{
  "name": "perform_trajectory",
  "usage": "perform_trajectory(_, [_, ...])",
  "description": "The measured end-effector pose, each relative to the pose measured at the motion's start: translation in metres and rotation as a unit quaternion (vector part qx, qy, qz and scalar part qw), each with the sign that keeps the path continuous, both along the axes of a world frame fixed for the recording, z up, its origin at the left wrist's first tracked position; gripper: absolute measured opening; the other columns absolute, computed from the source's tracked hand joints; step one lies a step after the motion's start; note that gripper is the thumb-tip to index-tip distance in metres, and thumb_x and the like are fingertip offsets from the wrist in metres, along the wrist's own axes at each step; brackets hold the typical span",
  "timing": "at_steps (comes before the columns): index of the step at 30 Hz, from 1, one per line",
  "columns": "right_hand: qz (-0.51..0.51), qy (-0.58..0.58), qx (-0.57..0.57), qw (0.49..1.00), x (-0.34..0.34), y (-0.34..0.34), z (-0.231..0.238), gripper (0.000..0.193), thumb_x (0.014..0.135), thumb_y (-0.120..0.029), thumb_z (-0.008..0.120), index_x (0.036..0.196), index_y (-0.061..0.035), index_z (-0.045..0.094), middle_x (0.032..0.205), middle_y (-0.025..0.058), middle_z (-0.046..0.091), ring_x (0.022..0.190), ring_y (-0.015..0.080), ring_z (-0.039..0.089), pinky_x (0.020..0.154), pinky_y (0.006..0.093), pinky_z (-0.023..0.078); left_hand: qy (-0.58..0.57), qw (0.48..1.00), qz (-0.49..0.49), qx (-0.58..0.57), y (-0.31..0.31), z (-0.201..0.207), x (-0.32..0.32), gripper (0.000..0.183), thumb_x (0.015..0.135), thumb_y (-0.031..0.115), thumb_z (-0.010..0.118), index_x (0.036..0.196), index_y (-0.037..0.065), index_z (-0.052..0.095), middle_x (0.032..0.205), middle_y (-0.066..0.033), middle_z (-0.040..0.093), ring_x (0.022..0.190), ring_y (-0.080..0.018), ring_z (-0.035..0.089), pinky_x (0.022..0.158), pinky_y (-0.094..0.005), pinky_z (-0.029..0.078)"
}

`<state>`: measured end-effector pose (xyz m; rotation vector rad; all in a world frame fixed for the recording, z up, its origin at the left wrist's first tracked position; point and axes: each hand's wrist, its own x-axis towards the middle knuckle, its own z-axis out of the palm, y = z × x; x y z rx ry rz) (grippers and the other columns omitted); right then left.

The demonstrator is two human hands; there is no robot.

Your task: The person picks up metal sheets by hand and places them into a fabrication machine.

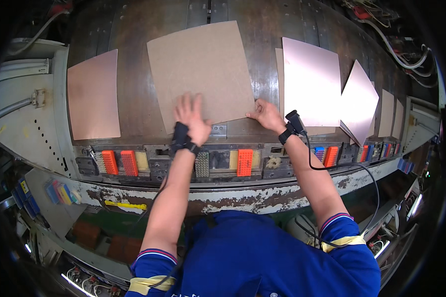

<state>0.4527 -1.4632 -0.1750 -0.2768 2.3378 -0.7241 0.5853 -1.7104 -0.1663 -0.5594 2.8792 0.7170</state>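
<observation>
1. As seen from the head view, a brown fibreboard sheet [200, 74] lies flat on a dark, worn metal machine bed [134, 74], slightly rotated, its near edge towards the person.
2. Left hand [192, 121]: laid flat on the near left part of the brown fibreboard sheet, fingers spread wide, palm down; it presses rather than clasps, nothing enclosed. A black wrist device [181, 137] sits on that wrist.
3. Right hand [268, 115]: at the near right corner of the same sheet, fingertips on its edge; whether the fingers pinch the corner or only rest on it cannot be told. A second black wrist unit [293, 123] is strapped here, with a black cable [332, 167] running back along the forearm.
4. 1 copper-coloured panel [93, 96] lies flat to the left of the sheet, well apart from it.
5. 1 larger pinkish copper panel [311, 81] lies just right of the sheet, on top of another board.
6. 1 further copper panel [359, 99], turned corner-first, overlaps its right edge; more panels follow towards the rim.
7. Orange ridged blocks [244, 162] and grey ones are set in the machine's front rail [218, 178], just below both wrists.
8. Blue sleeves [339, 225] with striped cuffs enter from the lower edge.
</observation>
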Motion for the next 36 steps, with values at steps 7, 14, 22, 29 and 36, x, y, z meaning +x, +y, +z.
perform_trajectory(7, [0.121, 0.355, -0.042, 0.926, -0.113, -0.111, 0.006, 0.049, 0.079, -0.031, 0.08, 0.109, 0.0005, 0.058, 0.114, 0.0218, 0.06, 0.106, 0.0387, 0.059, 0.087, 0.0463, 0.049, -0.03, 0.997, 0.019, 0.071, 0.01, -0.008, -0.008, 0.103, 0.068, 0.02, 0.084, 0.157, 0.022, 0.031, 0.167, -0.0145, 0.009, 0.153, -0.0418, 0.004, 0.116, -0.0698, 0.002])
perform_trajectory(14, [0.261, 0.313, 0.019, 0.913, -0.184, -0.23, -0.006, 0.05, 0.091, -0.039, 0.066, 0.121, -0.0005, 0.059, 0.127, 0.0191, 0.058, 0.12, 0.0357, 0.055, 0.1, 0.0495, 0.046, -0.047, 0.99, 0.045, 0.124, 0.013, -0.004, -0.008, 0.101, 0.068, 0.013, 0.084, 0.156, 0.021, 0.034, 0.167, -0.0144, 0.011, 0.153, -0.0409, 0.004, 0.118, -0.0666, 0.0])
perform_trajectory(22, [0.358, 0.186, -0.005, 0.915, -0.198, -0.209, 0.155, 0.049, 0.081, -0.044, 0.076, 0.098, 0.0015, 0.071, 0.095, 0.0256, 0.068, 0.093, 0.0406, 0.065, 0.082, 0.0439, 0.051, 0.019, 0.998, 0.003, 0.063, 0.016, 0.04, 0.013, 0.096, 0.072, 0.011, 0.081, 0.155, 0.013, 0.033, 0.165, -0.0169, 0.017, 0.151, -0.0411, 0.014, 0.121, -0.0593, 0.008])
perform_trajectory(29, [0.3, 0.305, -0.114, 0.897, -0.044, -0.123, 0.26, 0.032, 0.083, -0.033, 0.075, 0.096, -0.0035, 0.07, 0.082, 0.019, 0.069, 0.085, 0.0393, 0.067, 0.076, 0.0465, 0.053, 0.413, 0.863, 0.282, 0.07, -0.037, 0.17, 0.024, 0.082, 0.09, 0.017, 0.073, 0.153, -0.003, 0.023, 0.151, -0.0273, 0.034, 0.14, -0.0382, 0.035, 0.118, -0.046, 0.025])
perform_trajectory(36, [0.317, 0.377, -0.105, 0.864, 0.027, -0.076, 0.276, 0.032, 0.087, -0.028, 0.072, 0.108, -0.0041, 0.069, 0.095, 0.012, 0.071, 0.099, 0.0284, 0.064, 0.092, 0.0411, 0.047, 0.41, 0.857, 0.265, 0.163, -0.013, 0.194, 0.061, 0.08, 0.092, 0.029, 0.073, 0.146, -0.005, 0.026, 0.142, -0.0298, 0.039, 0.132, -0.0406, 0.043, 0.112, -0.0468, 0.032])
